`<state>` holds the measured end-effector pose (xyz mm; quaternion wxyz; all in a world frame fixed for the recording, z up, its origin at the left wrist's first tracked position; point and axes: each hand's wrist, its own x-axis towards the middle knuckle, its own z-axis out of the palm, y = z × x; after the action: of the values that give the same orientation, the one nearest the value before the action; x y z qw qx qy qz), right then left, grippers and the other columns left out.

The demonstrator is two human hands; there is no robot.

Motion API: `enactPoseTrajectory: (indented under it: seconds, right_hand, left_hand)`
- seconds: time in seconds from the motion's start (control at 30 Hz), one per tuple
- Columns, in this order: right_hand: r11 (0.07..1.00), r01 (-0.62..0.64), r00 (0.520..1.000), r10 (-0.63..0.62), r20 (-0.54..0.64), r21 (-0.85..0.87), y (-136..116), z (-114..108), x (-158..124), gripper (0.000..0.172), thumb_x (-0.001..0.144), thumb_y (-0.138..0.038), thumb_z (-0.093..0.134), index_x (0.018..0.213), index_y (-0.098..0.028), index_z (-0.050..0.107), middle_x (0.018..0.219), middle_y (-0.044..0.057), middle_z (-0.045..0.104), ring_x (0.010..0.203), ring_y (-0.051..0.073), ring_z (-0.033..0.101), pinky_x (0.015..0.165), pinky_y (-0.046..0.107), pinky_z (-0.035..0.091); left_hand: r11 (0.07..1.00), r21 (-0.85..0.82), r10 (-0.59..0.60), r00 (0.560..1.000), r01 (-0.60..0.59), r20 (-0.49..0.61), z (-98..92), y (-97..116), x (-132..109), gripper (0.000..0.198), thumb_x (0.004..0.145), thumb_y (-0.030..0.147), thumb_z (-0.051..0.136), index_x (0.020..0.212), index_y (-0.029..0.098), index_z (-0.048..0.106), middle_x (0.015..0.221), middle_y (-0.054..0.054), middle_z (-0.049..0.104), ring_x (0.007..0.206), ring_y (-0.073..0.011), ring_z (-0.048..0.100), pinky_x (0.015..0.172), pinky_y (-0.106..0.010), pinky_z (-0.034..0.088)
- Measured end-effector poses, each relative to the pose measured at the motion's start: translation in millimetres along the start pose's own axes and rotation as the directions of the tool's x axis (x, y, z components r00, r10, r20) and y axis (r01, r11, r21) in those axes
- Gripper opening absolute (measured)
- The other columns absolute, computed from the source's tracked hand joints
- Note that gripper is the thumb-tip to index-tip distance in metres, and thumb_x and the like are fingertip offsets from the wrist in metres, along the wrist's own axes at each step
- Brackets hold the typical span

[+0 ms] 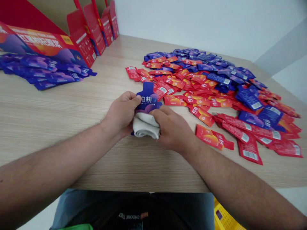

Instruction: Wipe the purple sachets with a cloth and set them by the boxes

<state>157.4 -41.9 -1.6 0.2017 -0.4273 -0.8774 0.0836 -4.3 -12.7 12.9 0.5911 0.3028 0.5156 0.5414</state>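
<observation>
Near the front middle of the table, my left hand (122, 111) is closed on a blue-purple sachet (148, 95), its thumb across the printed face and the narrow spout end pointing away from me. A folded whitish cloth (145, 125) lies over the sachet's lower part. My right hand (173, 127) grips that cloth from the right side, with its fingers pressed against the sachet. Another blue edge shows beside the held sachet; whether it is a second sachet I cannot tell. The closest loose sachet to my right hand is a red one (212, 136).
A wide heap of red and blue sachets (192, 83) spreads over the right side of the wooden table (105, 172). At the left, a row of blue sachets (45, 70) lies before open red cartons (81, 41). Below the right edge sits a yellow basket (225, 217).
</observation>
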Motion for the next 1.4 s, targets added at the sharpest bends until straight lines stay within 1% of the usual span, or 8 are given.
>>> enactPoseTrajectory:
  seconds: [0.07, 0.23, 0.43, 0.6, 0.77, 0.93, 1.07, 1.4]
  right_hand:
    - [0.999, 0.047, 0.998, -0.048, 0.041, 0.008, 3.3, -0.4, 0.4, 0.027, 0.087, -0.033, 0.067, 0.11, -0.021, 0.062, 0.103, 0.009, 0.065, 0.091, 0.025, 0.061, 0.073, 0.034, 0.05]
    - [0.993, -0.12, 0.957, 0.116, -0.267, -0.001, 22.1, -2.4, 3.2, 0.02, 0.087, -0.032, 0.064, 0.104, -0.023, 0.061, 0.096, 0.008, 0.066, 0.092, 0.027, 0.061, 0.075, 0.037, 0.05]
    - [0.991, -0.133, 0.947, 0.126, -0.295, -0.001, 26.7, -0.5, 4.6, 0.02, 0.086, -0.032, 0.064, 0.103, -0.023, 0.06, 0.097, 0.009, 0.067, 0.093, 0.028, 0.061, 0.076, 0.038, 0.05]
    - [0.998, 0.048, 0.999, -0.047, -0.009, 0.048, 9.1, 0.4, 1.0, 0.026, 0.085, -0.03, 0.067, 0.109, -0.022, 0.061, 0.103, 0.009, 0.066, 0.094, 0.026, 0.063, 0.075, 0.035, 0.051]
    - [0.997, -0.082, 0.985, 0.083, -0.15, 0.012, 5.7, 2.1, 0.6, 0.028, 0.086, -0.031, 0.068, 0.111, -0.021, 0.062, 0.103, 0.01, 0.066, 0.095, 0.026, 0.062, 0.074, 0.034, 0.05]
    - [0.995, 0.091, 0.991, -0.093, 0.091, 0.028, 3.7, 0.1, 1.2, 0.032, 0.086, -0.029, 0.067, 0.115, -0.021, 0.062, 0.106, 0.009, 0.065, 0.093, 0.024, 0.063, 0.074, 0.033, 0.051]
    - [0.998, -0.052, 0.989, 0.055, -0.135, 0.026, 11.1, -2.7, 0.9, 0.027, 0.085, -0.027, 0.067, 0.111, -0.019, 0.062, 0.102, 0.009, 0.066, 0.094, 0.025, 0.063, 0.075, 0.034, 0.05]
    - [0.994, -0.099, 0.941, 0.106, -0.322, 0.036, 33.1, -1.1, 6.0, 0.024, 0.087, -0.033, 0.064, 0.109, -0.022, 0.064, 0.101, 0.009, 0.07, 0.097, 0.028, 0.065, 0.082, 0.04, 0.052]
  left_hand:
    - [1.0, 0.002, -0.017, 1.0, 0.017, 0.018, -0.3, -0.9, -0.1, 0.019, 0.086, 0.016, 0.064, 0.074, 0.02, 0.05, 0.054, 0.005, 0.048, 0.043, -0.0079, 0.041, 0.044, -0.021, 0.033]
    - [0.995, -0.065, -0.068, 0.99, 0.077, 0.125, 0.3, -3.9, -1.5, 0.019, 0.086, 0.011, 0.06, 0.073, 0.021, 0.049, 0.057, 0.004, 0.049, 0.046, -0.0095, 0.045, 0.046, -0.022, 0.038]
    - [0.995, -0.072, -0.064, 0.989, 0.074, 0.135, -0.8, -3.8, -1.7, 0.018, 0.086, 0.012, 0.061, 0.074, 0.02, 0.05, 0.056, 0.005, 0.049, 0.044, -0.0085, 0.044, 0.045, -0.02, 0.036]
    - [0.996, -0.046, -0.074, 0.986, 0.081, 0.147, -0.9, -0.9, -3.5, 0.019, 0.086, 0.012, 0.061, 0.073, 0.02, 0.049, 0.054, 0.005, 0.048, 0.043, -0.0082, 0.043, 0.042, -0.02, 0.032]
    - [0.99, -0.133, -0.038, 0.99, 0.056, 0.138, -1.3, -0.8, -1.2, 0.021, 0.086, 0.011, 0.061, 0.074, 0.02, 0.047, 0.056, 0.006, 0.047, 0.046, -0.0088, 0.047, 0.044, -0.021, 0.038]
    - [0.994, -0.072, -0.069, 0.989, 0.079, 0.132, -1.2, -1.6, -1.1, 0.019, 0.088, 0.012, 0.057, 0.074, 0.02, 0.048, 0.056, 0.004, 0.052, 0.043, -0.0081, 0.046, 0.041, -0.02, 0.034]
    - [0.989, -0.13, -0.056, 0.99, 0.073, 0.128, 0.3, -0.9, -1.1, 0.02, 0.088, 0.009, 0.055, 0.073, 0.02, 0.048, 0.056, 0.005, 0.051, 0.045, -0.0081, 0.048, 0.044, -0.02, 0.039]
    - [0.986, -0.091, -0.124, 0.975, 0.142, 0.184, 1.2, -6.6, -3.8, 0.02, 0.086, 0.007, 0.058, 0.074, 0.02, 0.048, 0.057, 0.004, 0.051, 0.044, -0.0086, 0.047, 0.044, -0.02, 0.04]
